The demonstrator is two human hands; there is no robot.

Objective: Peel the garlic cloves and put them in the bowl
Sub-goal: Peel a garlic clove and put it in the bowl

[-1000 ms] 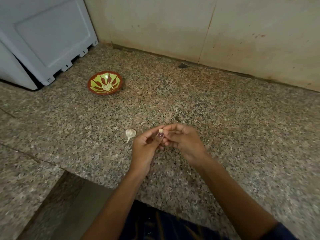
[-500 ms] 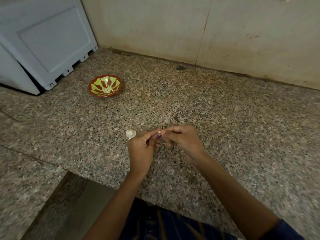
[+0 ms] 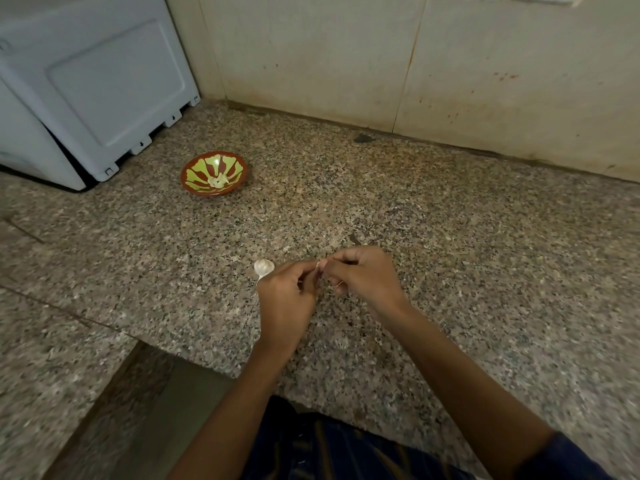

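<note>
My left hand and my right hand meet over the granite counter, both pinching one small garlic clove between their fingertips; most of the clove is hidden by the fingers. A white garlic bulb with a short stem lies on the counter just left of my left hand. Farther back on the left stands a red and green patterned bowl with a few pale peeled cloves in its middle.
A speckled granite counter runs back to a beige tiled wall. A large pale blue plastic object leans at the back left, close behind the bowl. The counter's front edge drops off near my body at lower left.
The clove has sunk deeper between my fingertips and shows less than before. Both hands stay together in the same spot by the bulb; the view has shifted slightly.
</note>
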